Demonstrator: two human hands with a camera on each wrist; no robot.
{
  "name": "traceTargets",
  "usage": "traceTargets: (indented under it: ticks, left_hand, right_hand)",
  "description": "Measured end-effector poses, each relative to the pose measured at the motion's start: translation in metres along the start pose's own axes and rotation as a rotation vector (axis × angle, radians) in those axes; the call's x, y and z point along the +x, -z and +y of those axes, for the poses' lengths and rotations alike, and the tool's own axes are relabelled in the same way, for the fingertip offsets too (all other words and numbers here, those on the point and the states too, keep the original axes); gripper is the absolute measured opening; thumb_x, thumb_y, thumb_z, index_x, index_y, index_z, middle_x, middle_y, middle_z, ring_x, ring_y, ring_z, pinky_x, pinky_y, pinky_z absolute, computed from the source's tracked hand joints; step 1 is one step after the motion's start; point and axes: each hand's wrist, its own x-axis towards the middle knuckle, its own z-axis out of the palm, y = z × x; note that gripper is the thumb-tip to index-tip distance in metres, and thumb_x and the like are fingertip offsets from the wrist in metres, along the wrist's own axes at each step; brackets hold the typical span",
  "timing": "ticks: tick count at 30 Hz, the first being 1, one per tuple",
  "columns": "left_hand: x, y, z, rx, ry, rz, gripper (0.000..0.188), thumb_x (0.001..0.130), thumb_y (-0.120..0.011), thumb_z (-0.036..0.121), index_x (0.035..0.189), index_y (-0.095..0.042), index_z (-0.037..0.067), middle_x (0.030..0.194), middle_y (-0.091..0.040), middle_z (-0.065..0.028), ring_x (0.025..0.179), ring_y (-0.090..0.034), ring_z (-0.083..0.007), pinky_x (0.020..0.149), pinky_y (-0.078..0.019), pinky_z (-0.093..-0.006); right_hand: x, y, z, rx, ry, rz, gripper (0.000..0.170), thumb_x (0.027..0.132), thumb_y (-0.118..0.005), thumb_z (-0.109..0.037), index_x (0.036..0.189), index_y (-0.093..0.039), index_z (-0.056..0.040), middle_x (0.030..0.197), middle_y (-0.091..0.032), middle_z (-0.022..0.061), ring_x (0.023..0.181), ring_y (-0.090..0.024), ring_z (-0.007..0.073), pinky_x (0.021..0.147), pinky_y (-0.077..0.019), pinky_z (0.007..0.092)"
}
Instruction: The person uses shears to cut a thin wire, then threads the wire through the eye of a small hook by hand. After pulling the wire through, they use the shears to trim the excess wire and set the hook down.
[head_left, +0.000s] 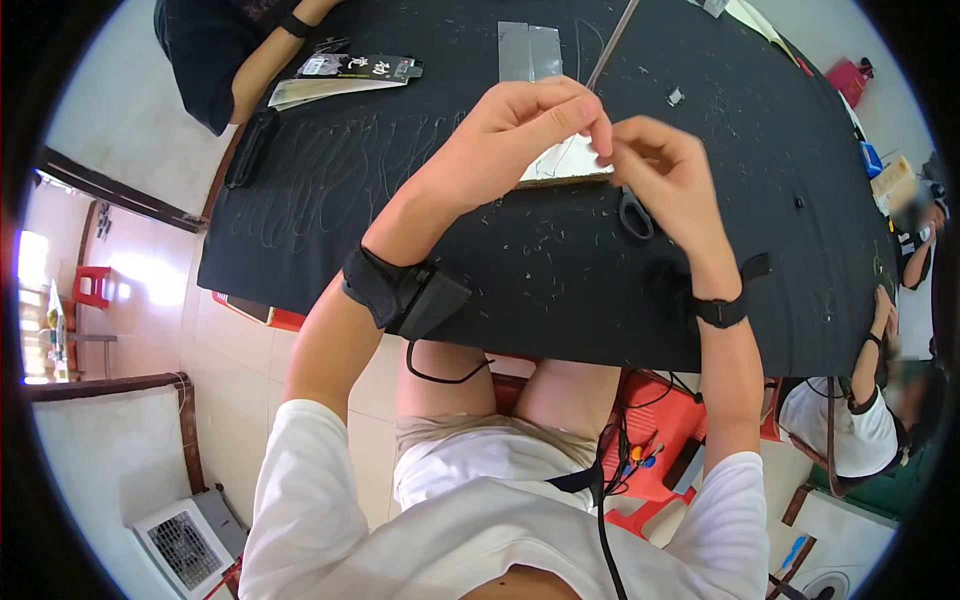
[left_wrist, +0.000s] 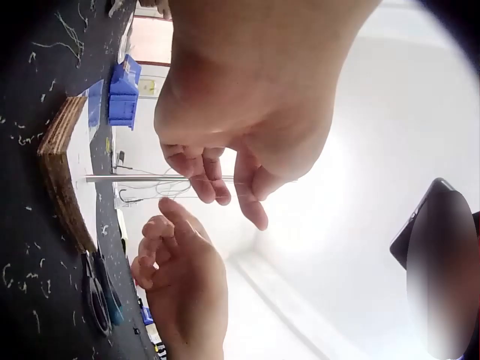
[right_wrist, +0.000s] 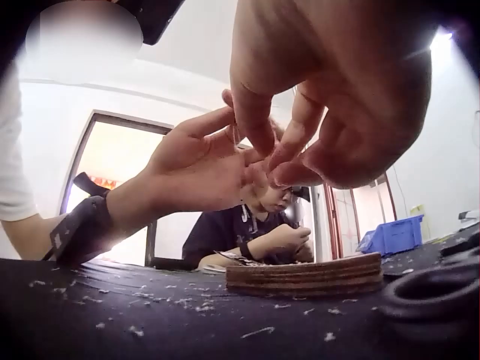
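Above a layered wooden block (left_wrist: 60,169) with a white top, my two hands meet close to a slim metal rod (left_wrist: 124,178) that stands up from it. The left hand (head_left: 525,140) has its thumb and forefinger bent together, pinching a fine thin line (left_wrist: 176,187). Loops of that line hang beside the rod in the left wrist view. The right hand (head_left: 672,180) is just right of the left, its thumb and forefinger tips together on the line. In the right wrist view its curled fingers (right_wrist: 262,139) overlap the left hand's fingertips.
Dark-handled scissors (head_left: 635,215) lie right of the block. Several coils of thin line (head_left: 330,175) spread over the black cloth (head_left: 500,300) at left, and clippings are scattered about. Behind are a printed packet (head_left: 360,68) and clear sleeves (head_left: 530,50). Other people sit around the table.
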Motion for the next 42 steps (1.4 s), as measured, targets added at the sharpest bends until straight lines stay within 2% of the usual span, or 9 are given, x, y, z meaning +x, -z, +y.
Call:
traceTargets:
  ticks: [5,7,14,17,24,32,35,37,42]
  left_hand:
    - [-0.002,-0.002,-0.003,-0.032,-0.037,0.074,0.034,0.094,-0.042,0.027,0.075,-0.059,0.004,0.103,-0.052,-0.0033,0.089,-0.049,-0.0083,0.08,-0.0369,-0.0218]
    - [-0.004,-0.003,0.002,-0.084,0.028,0.073,0.035,0.094,-0.043,0.029,0.076,-0.06,0.005,0.106,-0.052,-0.0045,0.091,-0.05,-0.0085,0.079,-0.0386,-0.0227]
    - [-0.002,-0.007,-0.005,-0.116,0.014,0.009,0.035,0.094,-0.043,0.03,0.079,-0.062,0.004,0.109,-0.053,-0.0057,0.089,-0.053,-0.009,0.076,-0.041,-0.0233]
    - [-0.001,-0.009,-0.003,-0.107,-0.038,0.045,0.035,0.094,-0.042,0.03,0.079,-0.061,0.004,0.108,-0.054,-0.0063,0.089,-0.053,-0.0096,0.077,-0.0411,-0.0239]
    - [-0.002,-0.007,-0.006,-0.165,0.029,0.128,0.036,0.095,-0.039,0.03,0.087,-0.063,0.004,0.109,-0.057,-0.0089,0.092,-0.053,-0.0125,0.08,-0.0412,-0.0264]
    - [-0.004,-0.001,-0.015,-0.167,0.122,0.208,0.038,0.096,-0.035,0.032,0.102,-0.061,0.004,0.104,-0.06,-0.0106,0.092,-0.055,-0.0143,0.076,-0.0415,-0.0262]
    - [-0.004,-0.003,-0.011,-0.236,0.232,0.202,0.04,0.095,-0.036,0.034,0.107,-0.059,0.003,0.099,-0.062,-0.0095,0.085,-0.057,-0.0132,0.068,-0.0411,-0.0228]
    - [-0.005,-0.004,-0.006,-0.27,0.421,0.113,0.041,0.094,-0.037,0.035,0.11,-0.058,0.003,0.093,-0.063,-0.008,0.077,-0.058,-0.0116,0.06,-0.0386,-0.0188]
    - [-0.008,-0.01,-0.003,-0.149,0.403,0.0,0.029,0.089,-0.05,0.028,0.1,-0.063,0.005,0.077,-0.061,-0.002,0.068,-0.054,-0.0064,0.055,-0.0351,-0.0167]
  right_hand:
    - [-0.004,-0.013,-0.006,-0.091,-0.016,-0.019,0.017,0.08,-0.062,-0.011,0.096,-0.064,-0.0051,0.073,-0.059,-0.0016,0.058,-0.047,0.002,0.048,-0.0356,0.017]
    - [-0.007,-0.015,-0.007,-0.113,0.023,-0.044,0.018,0.078,-0.063,-0.011,0.096,-0.064,-0.0062,0.072,-0.058,-0.0018,0.056,-0.047,0.0023,0.047,-0.0352,0.0173]
    - [-0.009,-0.02,-0.009,-0.154,0.095,-0.096,0.016,0.076,-0.066,-0.012,0.092,-0.066,-0.0091,0.069,-0.058,-0.0018,0.051,-0.045,0.004,0.046,-0.0346,0.0184]
    - [-0.009,-0.02,-0.008,-0.191,0.1,-0.086,0.013,0.077,-0.066,-0.011,0.089,-0.067,-0.0083,0.07,-0.06,-0.0008,0.05,-0.045,0.0044,0.046,-0.0348,0.0189]
    - [-0.008,-0.019,-0.007,-0.229,0.192,-0.064,0.009,0.079,-0.064,-0.01,0.087,-0.067,-0.0074,0.07,-0.062,0.0007,0.052,-0.047,0.0053,0.047,-0.036,0.0194]
    - [-0.008,-0.01,-0.011,0.213,-0.027,-0.091,0.013,0.082,-0.063,-0.012,0.092,-0.066,-0.0031,0.081,-0.065,0.0038,0.064,-0.059,0.0085,0.053,-0.0426,0.0173]
    - [-0.008,-0.007,-0.004,0.37,0.022,-0.029,0.015,0.082,-0.063,-0.012,0.094,-0.066,-0.0038,0.081,-0.066,0.0042,0.065,-0.058,0.0074,0.052,-0.0414,0.0173]
    - [-0.007,-0.006,-0.002,0.421,0.036,0.024,0.016,0.083,-0.062,-0.012,0.095,-0.066,-0.0036,0.082,-0.065,0.0044,0.065,-0.058,0.007,0.052,-0.0409,0.0174]
    - [-0.005,-0.005,0.0,0.497,0.026,0.164,0.016,0.083,-0.062,-0.012,0.096,-0.065,-0.0027,0.082,-0.065,0.0047,0.063,-0.055,0.0058,0.052,-0.0392,0.0178]
